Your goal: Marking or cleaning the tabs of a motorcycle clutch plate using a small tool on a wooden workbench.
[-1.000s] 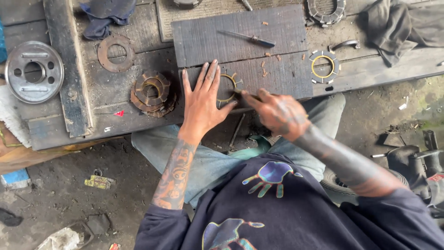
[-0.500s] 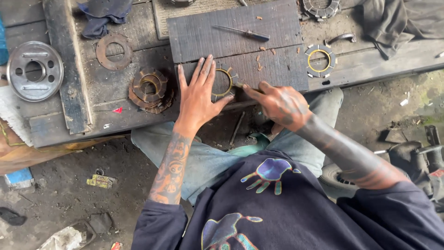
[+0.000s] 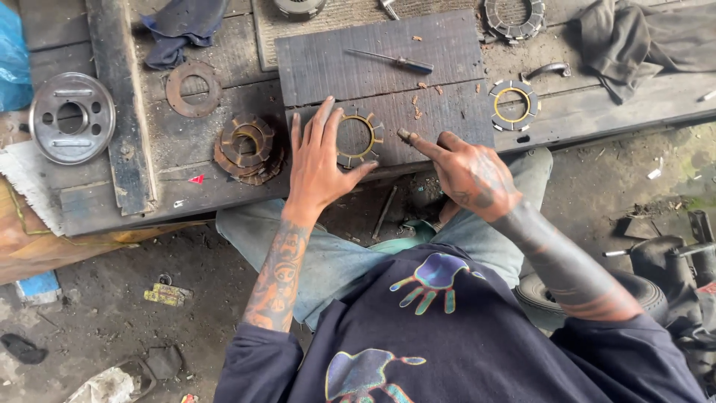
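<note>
Left hand [image 3: 319, 168] flat, pinning notched clutch ring [image 3: 356, 136] on tabletop [image 3: 440, 112]; right hand [image 3: 470, 173] loosely curled, forefinger out, grasping nothing. Stacked plates [image 3: 248, 148] untouched beside.

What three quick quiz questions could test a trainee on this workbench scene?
1. True or false: the left hand lies flat on the toothed ring.
2. What tool lies on the dark board? A) hammer B) screwdriver C) pliers
3. Where is the stack of rings relative to the left hand: its left or its right in the picture?

Key: 1 true; 2 B; 3 its left.
</note>
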